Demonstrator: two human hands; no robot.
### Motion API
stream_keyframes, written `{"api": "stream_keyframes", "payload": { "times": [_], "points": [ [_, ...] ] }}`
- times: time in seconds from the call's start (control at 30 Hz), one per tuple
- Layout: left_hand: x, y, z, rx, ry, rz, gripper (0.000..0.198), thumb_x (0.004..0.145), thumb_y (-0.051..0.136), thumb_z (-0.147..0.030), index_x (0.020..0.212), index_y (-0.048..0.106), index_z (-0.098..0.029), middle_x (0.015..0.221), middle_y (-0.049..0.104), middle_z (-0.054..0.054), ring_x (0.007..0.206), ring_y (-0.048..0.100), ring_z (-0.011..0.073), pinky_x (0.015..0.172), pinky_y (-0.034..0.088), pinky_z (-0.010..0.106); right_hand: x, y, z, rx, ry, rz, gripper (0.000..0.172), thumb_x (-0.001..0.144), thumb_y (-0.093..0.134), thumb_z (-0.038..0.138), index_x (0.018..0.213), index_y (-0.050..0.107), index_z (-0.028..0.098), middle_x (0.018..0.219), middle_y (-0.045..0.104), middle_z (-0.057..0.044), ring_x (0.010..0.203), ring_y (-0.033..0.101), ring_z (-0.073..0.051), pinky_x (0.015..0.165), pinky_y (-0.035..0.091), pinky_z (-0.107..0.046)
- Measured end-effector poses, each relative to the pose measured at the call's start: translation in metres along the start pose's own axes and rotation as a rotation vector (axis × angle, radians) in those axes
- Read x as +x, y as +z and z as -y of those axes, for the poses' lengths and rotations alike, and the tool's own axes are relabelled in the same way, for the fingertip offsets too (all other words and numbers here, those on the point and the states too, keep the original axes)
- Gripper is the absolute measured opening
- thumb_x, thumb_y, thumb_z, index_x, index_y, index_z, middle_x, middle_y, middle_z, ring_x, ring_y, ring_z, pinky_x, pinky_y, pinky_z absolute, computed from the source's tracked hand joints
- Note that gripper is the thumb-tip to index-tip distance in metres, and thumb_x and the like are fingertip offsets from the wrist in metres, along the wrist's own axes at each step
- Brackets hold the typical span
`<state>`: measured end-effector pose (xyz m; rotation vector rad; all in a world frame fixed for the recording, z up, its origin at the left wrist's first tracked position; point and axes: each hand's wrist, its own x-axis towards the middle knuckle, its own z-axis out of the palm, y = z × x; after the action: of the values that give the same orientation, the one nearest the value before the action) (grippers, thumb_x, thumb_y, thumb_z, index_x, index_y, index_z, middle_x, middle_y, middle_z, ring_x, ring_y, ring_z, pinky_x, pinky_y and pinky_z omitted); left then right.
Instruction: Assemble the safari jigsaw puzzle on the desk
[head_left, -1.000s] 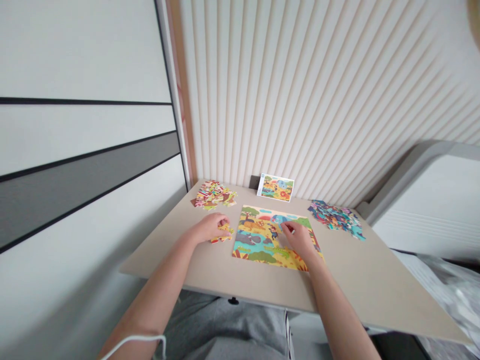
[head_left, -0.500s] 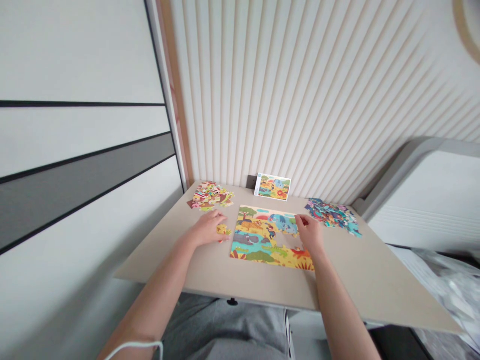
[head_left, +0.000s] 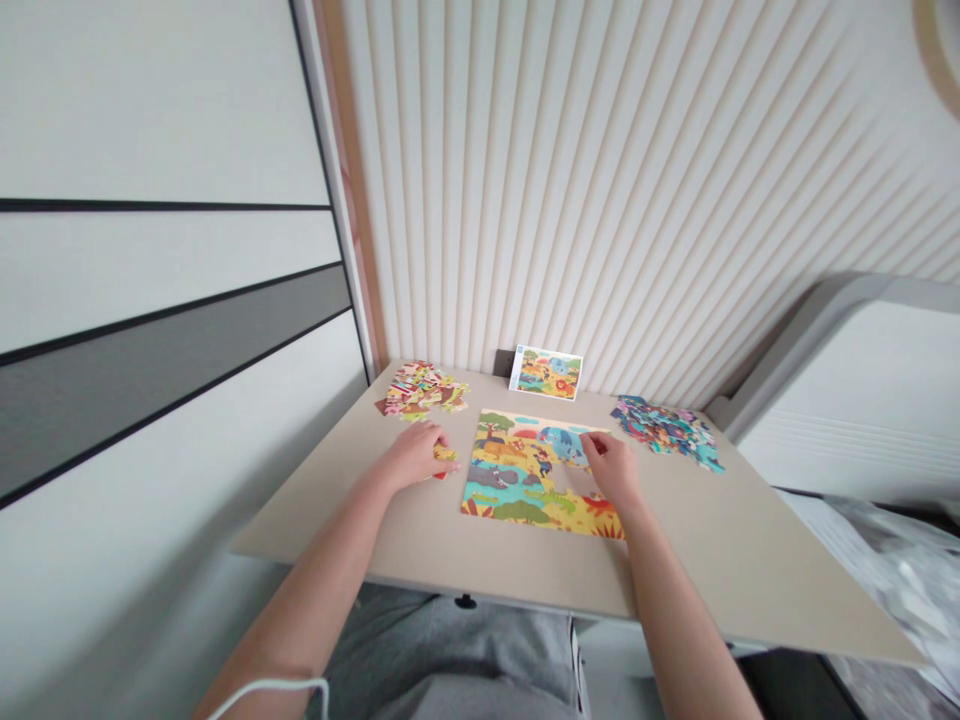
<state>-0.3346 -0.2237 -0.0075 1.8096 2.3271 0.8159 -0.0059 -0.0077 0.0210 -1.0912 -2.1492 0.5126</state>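
Note:
A partly assembled jigsaw puzzle (head_left: 517, 480) with bright animals lies flat on the table, with a gap in its right part. My left hand (head_left: 414, 456) is just left of it, fingers curled round yellow and orange puzzle pieces (head_left: 444, 455) that show between thumb and fingers. Over the puzzle's upper right, beside the blue elephant (head_left: 561, 445), is my right hand (head_left: 613, 466). Its thumb and forefinger are pinched together, and whatever lies between them is hidden.
Behind the puzzle a picture card (head_left: 549, 374) with the same scene leans upright. One pile of loose pieces (head_left: 420, 390) lies at the back left, a bluish pile (head_left: 667, 430) at the back right. A pleated wall (head_left: 480, 200) bounds the table (head_left: 525, 570).
My right hand has shifted slightly left across the puzzle's upper right. The fingers of my left hand have closed further over the yellow pieces, so less of them shows.

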Motion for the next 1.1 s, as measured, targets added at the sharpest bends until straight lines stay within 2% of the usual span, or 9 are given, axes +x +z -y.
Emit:
{"api": "stream_keyframes", "payload": {
  "times": [0.2, 0.37, 0.5, 0.7, 0.87, 1.0, 1.1],
  "points": [
    [0.0, 0.005, 0.003, -0.074, -0.017, -0.014, 0.05, 0.066, 0.08, -0.055, 0.101, 0.071, -0.021, 0.099, 0.069, 0.009, 0.095, 0.064, 0.0294, 0.084, 0.046, 0.035, 0.0, -0.002, -0.001, 0.01, 0.008, -0.018, 0.04, 0.09, 0.05, 0.047, 0.089, 0.077, 0.018, 0.076, 0.075, -0.005, 0.07, 0.066, -0.02, 0.067, 0.042, -0.028],
    [0.002, 0.007, 0.006, -0.15, -0.054, -0.049, 0.037, 0.064, 0.081, -0.051, 0.084, 0.071, -0.021, 0.095, 0.066, 0.008, 0.093, 0.063, 0.0288, 0.084, 0.047, 0.036, 0.0, -0.002, 0.0, 0.006, 0.001, -0.015, 0.04, 0.091, 0.05, 0.048, 0.089, 0.077, 0.018, 0.076, 0.074, -0.005, 0.07, 0.066, -0.02, 0.067, 0.042, -0.029],
    [0.005, 0.003, 0.003, -0.228, -0.102, -0.115, 0.037, 0.063, 0.081, -0.052, 0.077, 0.066, -0.021, 0.088, 0.063, 0.006, 0.088, 0.061, 0.0273, 0.08, 0.046, 0.035, -0.001, -0.001, 0.001, 0.017, 0.004, 0.002, 0.04, 0.091, 0.05, 0.048, 0.09, 0.077, 0.018, 0.077, 0.075, -0.006, 0.071, 0.067, -0.021, 0.067, 0.043, -0.029],
    [0.006, -0.002, -0.016, -0.439, -0.151, -0.167, 0.039, 0.084, 0.061, -0.059, 0.083, 0.061, -0.02, 0.075, 0.06, 0.0, 0.072, 0.058, 0.0191, 0.067, 0.043, 0.028, -0.004, 0.002, 0.007, 0.042, -0.019, 0.022, 0.039, 0.092, 0.05, 0.046, 0.089, 0.077, 0.019, 0.079, 0.076, -0.005, 0.072, 0.067, -0.021, 0.069, 0.044, -0.029],
    [0.007, 0.008, -0.036, -0.637, -0.141, -0.162, 0.043, 0.095, 0.043, -0.059, 0.102, 0.058, -0.02, 0.084, 0.063, 0.001, 0.075, 0.06, 0.0164, 0.068, 0.047, 0.026, -0.01, 0.009, 0.022, 0.049, -0.123, 0.099, 0.037, 0.094, 0.049, 0.044, 0.087, 0.076, 0.019, 0.082, 0.076, -0.006, 0.073, 0.066, -0.021, 0.071, 0.045, -0.03],
    [0.009, 0.02, -0.052, -0.762, -0.117, -0.092, 0.042, 0.096, 0.044, -0.055, 0.117, 0.055, -0.02, 0.103, 0.067, 0.004, 0.089, 0.065, 0.0162, 0.076, 0.052, 0.027, -0.02, 0.016, 0.038, 0.125, -0.242, 0.23, 0.035, 0.095, 0.051, 0.045, 0.091, 0.076, 0.021, 0.088, 0.076, -0.006, 0.079, 0.065, -0.022, 0.076, 0.047, -0.032],
    [0.009, 0.025, -0.065, -0.816, -0.102, -0.012, 0.045, 0.095, 0.048, -0.054, 0.123, 0.056, -0.021, 0.106, 0.068, 0.005, 0.092, 0.067, 0.0175, 0.078, 0.054, 0.028, -0.029, 0.021, 0.054, 0.225, -0.359, 0.36, 0.034, 0.098, 0.051, 0.045, 0.092, 0.076, 0.023, 0.092, 0.075, -0.006, 0.085, 0.065, -0.021, 0.082, 0.048, -0.033]
  ]
}}
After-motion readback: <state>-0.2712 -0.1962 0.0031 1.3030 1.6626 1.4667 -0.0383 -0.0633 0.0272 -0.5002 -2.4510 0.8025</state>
